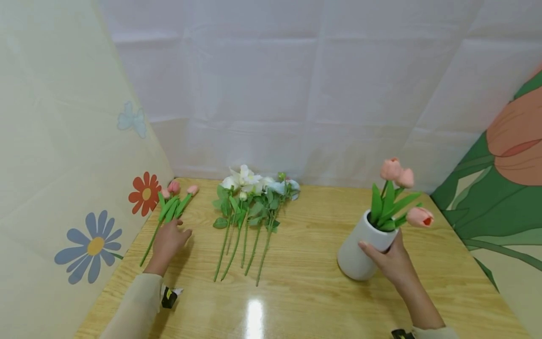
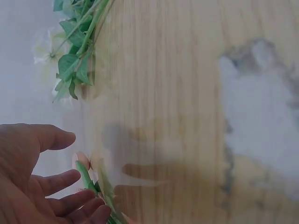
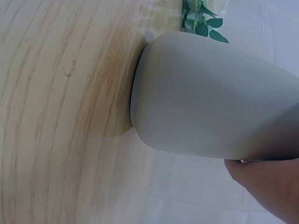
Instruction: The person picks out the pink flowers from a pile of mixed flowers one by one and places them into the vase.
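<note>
My right hand [image 1: 394, 259] grips the upper part of a white vase [image 1: 360, 249], thumb across its near side. Several pink tulips [image 1: 398, 174] with green leaves stand in the vase, one drooping over the rim to the right. In the right wrist view the vase [image 3: 196, 98] stands on the wooden table, with part of the hand [image 3: 271, 182] at its upper body. Over at the left, my left hand [image 1: 170, 240] is spread above loose pink tulips [image 1: 171, 207] lying on the table. The left wrist view shows this hand [image 2: 42, 182] with its fingers apart and nothing gripped.
Between the hands lies a row of white and pale blue flowers [image 1: 254, 188] with long green stems [image 1: 250, 249]. The wooden table [image 1: 305, 263] meets a pale cloth backdrop [image 1: 254, 94] behind. Flower-printed panels [image 1: 95, 245] flank it on both sides.
</note>
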